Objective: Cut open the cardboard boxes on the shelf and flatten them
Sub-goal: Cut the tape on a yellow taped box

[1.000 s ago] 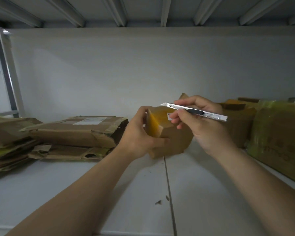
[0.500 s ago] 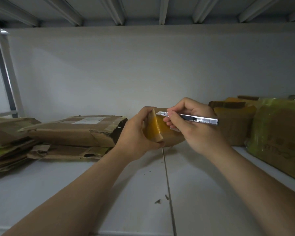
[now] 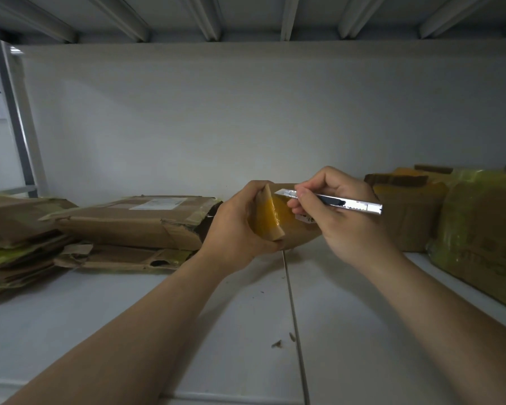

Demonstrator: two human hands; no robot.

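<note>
The right hand [image 3: 345, 217] is pinching the silver utility knife [image 3: 351, 204] between curled fingers and thumb, pen-style, with the blade pointing left. The blade tip is lying at the top edge of the small cardboard box [image 3: 297, 232], just beside the yellow tape [image 3: 265, 217] covering its near end; whether the tip is entering the cardboard cannot be told. The left hand [image 3: 234, 232] is gripping that taped end, with the fingers wrapping over the top and the thumb pressing below. The box is sitting low over the centre seam of the white shelf [image 3: 129, 331]; contact with the shelf cannot be told. Flattened boxes [image 3: 135, 223] are lying in 2 stacks to the left. Unopened boxes [image 3: 409, 211] are standing to the right, just beside a green-wrapped package [image 3: 485, 229].
</note>
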